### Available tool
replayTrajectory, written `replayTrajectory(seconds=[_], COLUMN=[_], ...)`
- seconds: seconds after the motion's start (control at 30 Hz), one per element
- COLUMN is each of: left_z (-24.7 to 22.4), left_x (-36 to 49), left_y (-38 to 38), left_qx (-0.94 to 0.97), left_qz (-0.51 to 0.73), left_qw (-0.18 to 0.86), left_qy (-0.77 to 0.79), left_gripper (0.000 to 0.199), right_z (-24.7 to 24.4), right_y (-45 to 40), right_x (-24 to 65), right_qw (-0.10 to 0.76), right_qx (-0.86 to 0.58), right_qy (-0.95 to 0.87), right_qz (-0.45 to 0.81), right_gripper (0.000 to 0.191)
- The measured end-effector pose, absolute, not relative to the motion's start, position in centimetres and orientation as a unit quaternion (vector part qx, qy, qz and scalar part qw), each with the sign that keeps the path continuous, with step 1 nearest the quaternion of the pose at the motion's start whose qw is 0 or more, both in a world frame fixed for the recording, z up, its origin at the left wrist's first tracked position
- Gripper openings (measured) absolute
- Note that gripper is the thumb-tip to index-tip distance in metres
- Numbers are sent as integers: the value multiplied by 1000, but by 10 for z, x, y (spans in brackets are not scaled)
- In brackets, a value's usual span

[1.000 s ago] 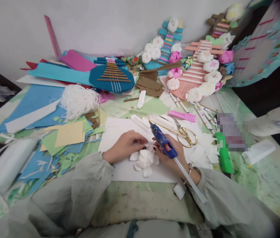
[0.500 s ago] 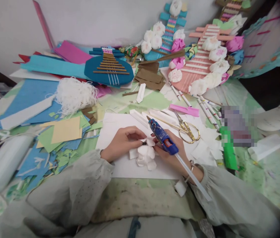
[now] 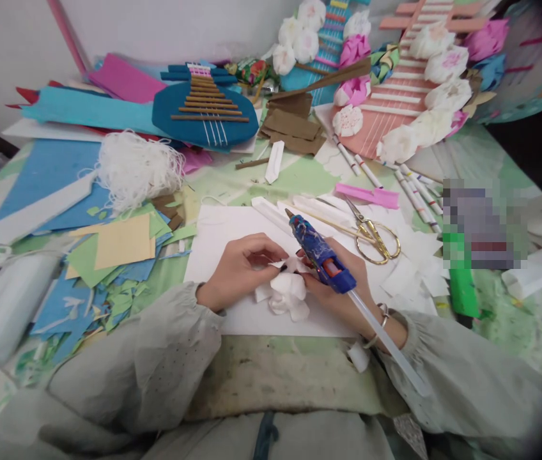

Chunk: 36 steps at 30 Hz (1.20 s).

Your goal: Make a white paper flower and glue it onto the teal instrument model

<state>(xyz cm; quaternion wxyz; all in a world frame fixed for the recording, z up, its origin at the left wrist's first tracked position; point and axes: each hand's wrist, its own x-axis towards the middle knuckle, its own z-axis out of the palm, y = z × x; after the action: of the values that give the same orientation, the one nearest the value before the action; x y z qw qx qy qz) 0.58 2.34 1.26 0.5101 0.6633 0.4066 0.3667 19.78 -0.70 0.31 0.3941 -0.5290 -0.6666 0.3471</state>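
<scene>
A white paper flower (image 3: 289, 295) with curled petals lies low over a white sheet of paper (image 3: 242, 322). At its upper edge, my left hand (image 3: 245, 267) pinches a white petal (image 3: 293, 264) between thumb and fingers. My right hand (image 3: 348, 291) meets it from the other side, its fingertips closed on the same petals. A blue hot glue gun (image 3: 319, 254) sits in my right hand, nozzle pointing away and up-left, with a clear glue stick (image 3: 386, 342) trailing from its back over the wrist. The gun's handle and most right fingers are hidden.
Gold-handled scissors (image 3: 377, 241) lie right of the glue gun, near cut white petals (image 3: 410, 275) and markers (image 3: 417, 198). On the left are paper scraps (image 3: 122, 239) and a white string bundle (image 3: 139, 169). Decorated paper instruments (image 3: 206, 115) stand along the back.
The view has shifted, so background items sit higher and spread outward. My fingers have moved slightly along the petals at the flower's top; both hands keep their hold.
</scene>
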Motion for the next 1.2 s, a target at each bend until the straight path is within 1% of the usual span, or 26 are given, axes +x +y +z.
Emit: replayTrajectory(seconds=[0.17,0.27,0.43,0.63,0.77,0.87,0.93,1.07,1.13,1.2], left_z=[9,9,16,18,15,14,14,17,19,20], left_x=[6,8,12,15,15,15,14,10,7,5], left_y=[26,28,30,31,30,29,29,31,32,32], left_qx=[625,613,643,635,659,679,671,630,629,643], left_qz=[347,317,300,257,263,267,278,294,293,290], left_qw=[572,598,574,599,560,530,539,611,626,618], left_qy=[402,408,409,415,428,433,426,379,355,348], left_gripper=[21,25,20,9,7,7,8,17,24,29], right_z=[6,6,9,10,15,17,16,10,10,14], right_y=[-7,-7,-5,-4,-4,-4,-3,-1,0,1], right_x=[198,197,196,195,194,195,196,198,201,206], right_qw=[403,417,427,422,413,400,404,429,435,431], right_qx=[-507,-497,-498,-499,-526,-521,-514,-505,-495,-500], right_qy=[-680,-669,-659,-660,-655,-676,-678,-642,-627,-624], right_qz=[344,364,368,371,351,335,337,387,414,418], right_gripper=[34,30,23,20,14,16,16,13,18,21])
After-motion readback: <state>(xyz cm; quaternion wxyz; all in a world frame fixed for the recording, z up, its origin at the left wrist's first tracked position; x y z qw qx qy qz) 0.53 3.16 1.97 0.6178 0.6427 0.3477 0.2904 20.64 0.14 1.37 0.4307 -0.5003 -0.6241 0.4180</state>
